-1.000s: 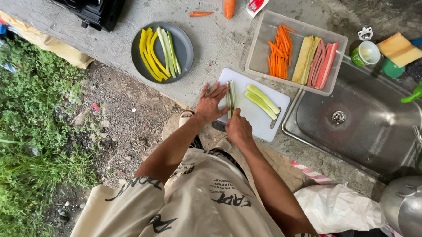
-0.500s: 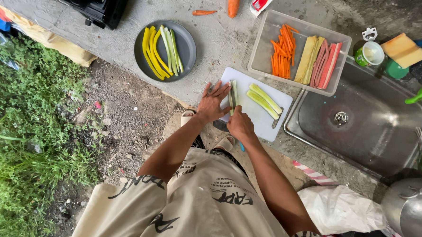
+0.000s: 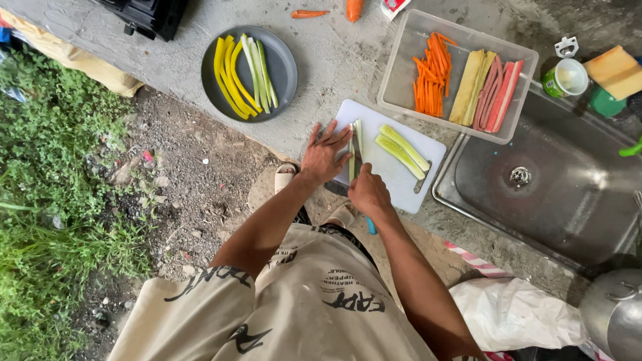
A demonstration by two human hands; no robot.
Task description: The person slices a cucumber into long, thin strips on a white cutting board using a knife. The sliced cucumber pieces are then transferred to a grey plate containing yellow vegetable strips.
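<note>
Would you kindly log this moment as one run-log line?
left hand: pressing cucumber piece on white cutting board | right hand: gripping knife, blade on piece | two cucumber sticks lying beside

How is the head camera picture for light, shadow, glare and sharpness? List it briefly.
Head view: soft, even daylight, no hard shadows on the white cutting board; mild sheen on the steel sink and on the pot at lower right; left hand and right hand fairly sharp; the wide lens slants the counter edge; the grass looks softer.
</note>
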